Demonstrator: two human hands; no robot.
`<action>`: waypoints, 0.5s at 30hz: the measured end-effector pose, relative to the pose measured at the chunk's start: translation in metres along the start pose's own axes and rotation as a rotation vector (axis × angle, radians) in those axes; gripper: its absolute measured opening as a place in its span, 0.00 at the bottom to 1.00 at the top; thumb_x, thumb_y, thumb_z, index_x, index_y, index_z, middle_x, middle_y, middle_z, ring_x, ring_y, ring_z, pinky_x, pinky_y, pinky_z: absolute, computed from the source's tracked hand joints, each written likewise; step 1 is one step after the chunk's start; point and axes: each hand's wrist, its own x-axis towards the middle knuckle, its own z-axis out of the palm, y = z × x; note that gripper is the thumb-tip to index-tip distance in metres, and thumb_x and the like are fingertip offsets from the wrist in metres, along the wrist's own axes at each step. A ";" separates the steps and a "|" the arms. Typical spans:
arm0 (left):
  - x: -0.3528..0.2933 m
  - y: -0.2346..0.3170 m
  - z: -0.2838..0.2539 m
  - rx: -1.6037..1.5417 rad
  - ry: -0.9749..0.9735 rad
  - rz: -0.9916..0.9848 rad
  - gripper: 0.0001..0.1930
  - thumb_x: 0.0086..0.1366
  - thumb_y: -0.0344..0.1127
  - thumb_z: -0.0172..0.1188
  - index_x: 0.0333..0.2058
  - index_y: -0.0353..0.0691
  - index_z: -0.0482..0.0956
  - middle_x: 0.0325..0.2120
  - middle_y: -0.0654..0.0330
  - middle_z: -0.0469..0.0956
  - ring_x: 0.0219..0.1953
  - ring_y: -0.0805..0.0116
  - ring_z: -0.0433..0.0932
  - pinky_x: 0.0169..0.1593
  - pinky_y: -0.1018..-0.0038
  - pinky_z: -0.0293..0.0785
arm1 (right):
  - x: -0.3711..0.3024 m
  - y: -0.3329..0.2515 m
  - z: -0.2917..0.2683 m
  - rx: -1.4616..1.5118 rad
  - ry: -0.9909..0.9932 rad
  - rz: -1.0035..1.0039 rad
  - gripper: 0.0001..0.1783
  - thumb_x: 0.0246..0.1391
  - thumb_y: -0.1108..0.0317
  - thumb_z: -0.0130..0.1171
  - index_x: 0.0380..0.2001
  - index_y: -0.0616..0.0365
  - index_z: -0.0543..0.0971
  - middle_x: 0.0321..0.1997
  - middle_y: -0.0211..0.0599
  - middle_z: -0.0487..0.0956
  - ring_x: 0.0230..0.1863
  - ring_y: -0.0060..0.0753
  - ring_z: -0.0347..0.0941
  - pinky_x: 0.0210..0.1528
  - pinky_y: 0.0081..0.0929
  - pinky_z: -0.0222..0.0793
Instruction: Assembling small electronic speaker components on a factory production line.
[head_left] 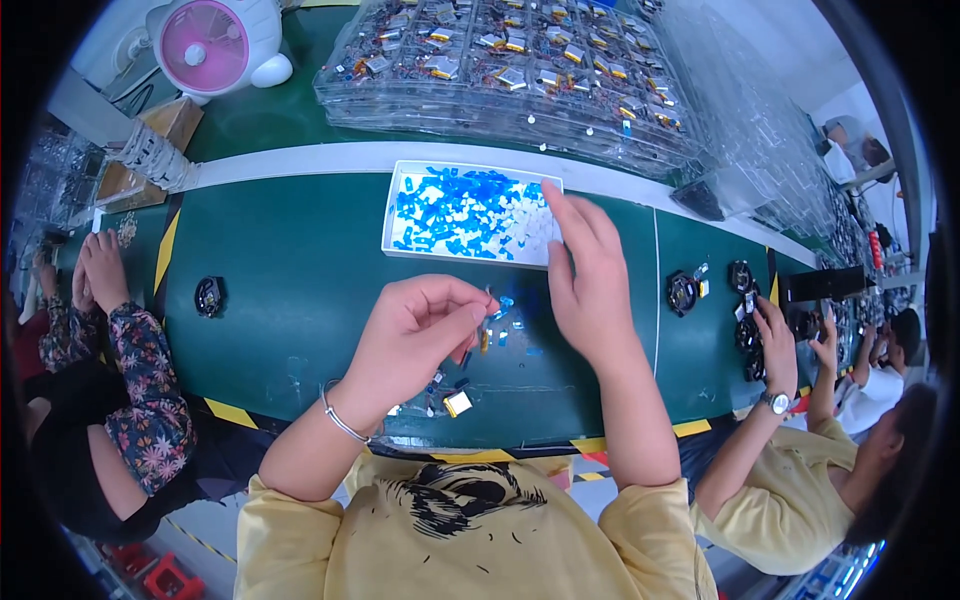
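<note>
My left hand [425, 325], a metal bangle on its wrist, is closed in a pinch above the green table. What sits between its fingertips is too small to make out. Just beside those fingers lie bits of blue film [505, 303] and a small orange strip [486, 341]. Below the hand is a small silver battery [457, 403] next to dark electronic parts. My right hand [590, 275] reaches to the right end of a shallow white tray [388, 240], fingers stretched and thumb apart. Many small blue and white film pieces [465, 205] lie scattered in that tray.
Stacked clear plastic trays [500, 75] full of wired batteries stand at the back. A pink-and-white fan [203, 48] is at the far left. One round black part [210, 297] lies left; several black parts [745, 335] lie right by a co-worker's hand [775, 350]. Another person sits left.
</note>
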 end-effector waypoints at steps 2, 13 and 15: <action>0.000 0.000 0.001 -0.115 0.031 0.003 0.09 0.63 0.26 0.55 0.42 0.32 0.77 0.29 0.61 0.79 0.32 0.78 0.77 0.35 0.82 0.74 | -0.012 -0.013 -0.003 0.050 -0.043 -0.016 0.20 0.48 0.82 0.52 0.47 0.58 0.76 0.40 0.42 0.77 0.36 0.40 0.74 0.42 0.30 0.69; -0.043 0.035 -0.060 0.911 0.500 0.349 0.12 0.58 0.32 0.59 0.39 0.33 0.80 0.37 0.50 0.80 0.39 0.62 0.79 0.45 0.68 0.72 | -0.035 -0.028 -0.013 0.481 -0.125 0.001 0.11 0.43 0.79 0.62 0.34 0.62 0.80 0.34 0.40 0.81 0.34 0.35 0.78 0.37 0.27 0.73; -0.048 0.032 -0.110 1.435 0.902 0.273 0.17 0.64 0.35 0.53 0.48 0.31 0.74 0.46 0.44 0.75 0.49 0.47 0.72 0.54 0.62 0.66 | -0.037 -0.030 -0.013 0.564 -0.102 0.095 0.10 0.43 0.80 0.62 0.33 0.63 0.80 0.33 0.39 0.81 0.36 0.33 0.78 0.38 0.26 0.73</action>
